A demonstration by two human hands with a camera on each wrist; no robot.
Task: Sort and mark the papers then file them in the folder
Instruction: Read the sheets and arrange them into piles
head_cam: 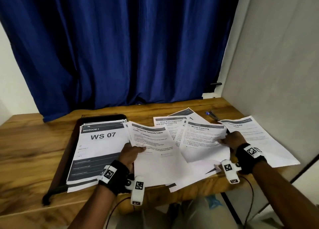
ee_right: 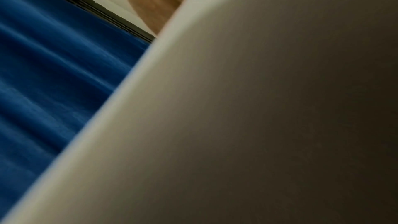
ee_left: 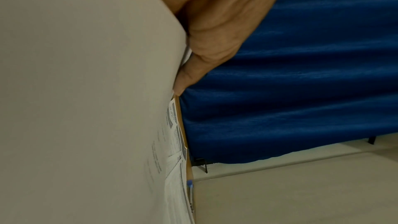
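Reaching forward from the near edge of the wooden table (head_cam: 34, 139), both forearms angle inward toward a spread of printed papers. The left hand (head_cam: 128, 153) sits at about 7 o'clock of the spread, palm turned up and inward, thumb on top, pinching the lower edge of the sheet headed "Organize Network Cable" (head_cam: 148, 137) so that the page lifts off the pile. The left wrist view shows the thumb (ee_left: 206, 54) pressed flat against the paper's edge. The right hand (head_cam: 232, 139), at about 4 o'clock, has its knuckles up and its fingers bent onto the right edge of the "Mirror Cleaning" sheet (head_cam: 202, 139), gripping it; this page is raised too. The right wrist view is filled by blurred pale paper, so the fingers cannot be seen there.

At 9 o'clock lies the dark folder (head_cam: 69, 142), open flat, with the "WS 07" stack (head_cam: 100, 147) resting on it. More sheets fan out at 12 o'clock, another lies at 3 o'clock, and a blue-capped pen (head_cam: 209, 114) lies at 1 o'clock. A blue curtain (head_cam: 120, 47) hangs behind.
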